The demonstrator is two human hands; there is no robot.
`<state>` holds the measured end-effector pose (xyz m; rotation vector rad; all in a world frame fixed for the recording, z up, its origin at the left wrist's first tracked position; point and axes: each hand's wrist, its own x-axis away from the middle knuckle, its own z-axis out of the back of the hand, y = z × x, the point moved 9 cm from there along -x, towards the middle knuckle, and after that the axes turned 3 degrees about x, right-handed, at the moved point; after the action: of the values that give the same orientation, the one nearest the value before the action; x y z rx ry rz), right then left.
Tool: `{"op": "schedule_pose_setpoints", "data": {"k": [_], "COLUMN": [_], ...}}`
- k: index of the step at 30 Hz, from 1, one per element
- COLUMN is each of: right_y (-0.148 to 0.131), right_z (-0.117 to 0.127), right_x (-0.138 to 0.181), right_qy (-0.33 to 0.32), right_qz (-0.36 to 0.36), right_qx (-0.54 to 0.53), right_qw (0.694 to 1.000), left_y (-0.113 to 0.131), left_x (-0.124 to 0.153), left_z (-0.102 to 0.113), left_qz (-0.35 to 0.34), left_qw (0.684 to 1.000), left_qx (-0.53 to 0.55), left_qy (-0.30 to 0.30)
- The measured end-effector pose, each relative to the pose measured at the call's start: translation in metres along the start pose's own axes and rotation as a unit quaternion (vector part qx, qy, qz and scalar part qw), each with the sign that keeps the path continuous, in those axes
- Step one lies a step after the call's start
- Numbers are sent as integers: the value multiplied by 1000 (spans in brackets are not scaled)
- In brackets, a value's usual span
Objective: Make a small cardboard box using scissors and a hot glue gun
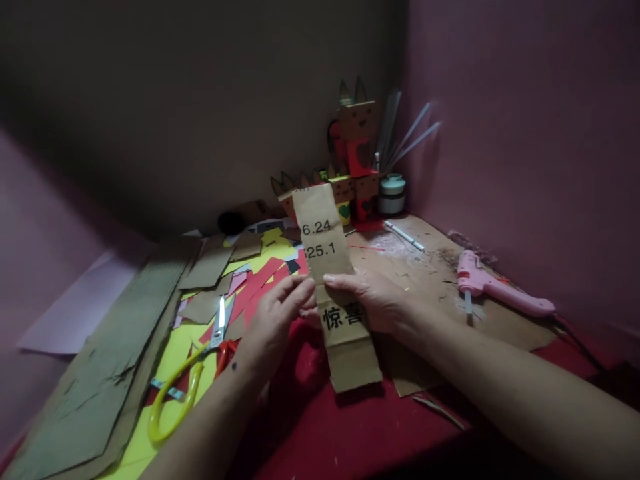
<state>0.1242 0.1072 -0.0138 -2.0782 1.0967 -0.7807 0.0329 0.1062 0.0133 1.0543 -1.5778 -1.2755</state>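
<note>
Brown cardboard strip (334, 280) with black print; yellow-handled scissors (187, 380); pink glue gun (495, 288); red tabletop (350, 427).

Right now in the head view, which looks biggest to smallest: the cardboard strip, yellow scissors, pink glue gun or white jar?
1. cardboard strip
2. yellow scissors and pink glue gun: about alike; the scissors lie nearer the camera, so I won't rank them
3. white jar

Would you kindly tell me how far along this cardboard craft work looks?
Done: decorated cardboard figures stand in the back corner, and cut paper scraps litter the table. In hand: the left hand and right hand pinch a printed cardboard strip at its middle. Left: the strip looks bare, with no coloured paper on it; scissors and glue gun lie untouched.
</note>
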Motion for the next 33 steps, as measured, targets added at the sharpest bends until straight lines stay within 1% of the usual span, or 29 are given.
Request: {"op": "schedule_pose_setpoints", "data": {"k": [2,4,7,10,12,13,14,15,16,17,18,19,20,21,22,23,24,25,26,28,31,33], "right_y": [10,17,22,26,28,29,29,29,28,29,31,33,33,33,34,35,36,36,37,36,34,33], "right_z": [-8,-13,-17,-16,-17,-17,-16,-14,-11,-7,-1,4,10,13,15,16,16,16,15,12,7,7], "right_x": [4,8,14,20,25,27,29,31,31,32,32,31,28,26,24,22,21,21,21,24,28,30], "right_qy": [-22,-35,-43,-42,-50,-55,-58,-59,-56,-49,-39,-33,-27,-30,-34,-39,-43,-47,-48,-47,-54,-61], "right_qz": [-42,-72,-97,-122,-144,-154,-161,-166,-165,-170,-182,-190,-184,-178,-174,-172,-171,-173,-174,-175,-175,-174], "right_qx": [19,44,63,44,18,7,-1,-6,-6,-10,-12,-13,-17,-18,-18,-19,-17,-14,-10,-2,7,17], "right_qw": [999,996,992,991,988,987,985,984,985,984,982,981,982,983,984,984,984,984,983,983,983,983], "left_y": [1,-5,-11,-9,3,12,24,39,53,63,68,67,61,55,46,35,28,18,7,-8,-13,-12], "left_x": [1,2,1,-1,1,5,11,20,31,43,55,66,75,84,91,96,98,99,98,94,92,96], "left_z": [2,5,8,9,14,20,30,43,57,70,84,95,105,118,130,140,147,152,158,163,169,179], "left_qz": [3,15,16,21,18,8,-12,-44,-69,-80,-75,-55,-21,-1,29,53,48,57,84,123,159,181], "left_qw": [999,999,999,999,999,999,998,994,985,972,954,928,892,846,799,762,734,716,710,708,714,733], "left_qx": [34,42,45,40,33,23,11,-40,-100,-168,-242,-329,-428,-510,-579,-627,-659,-679,-684,-680,-661,-630], "left_qy": [-12,-6,17,26,30,41,60,87,122,142,161,165,147,155,158,152,156,151,144,145,166,182]}}
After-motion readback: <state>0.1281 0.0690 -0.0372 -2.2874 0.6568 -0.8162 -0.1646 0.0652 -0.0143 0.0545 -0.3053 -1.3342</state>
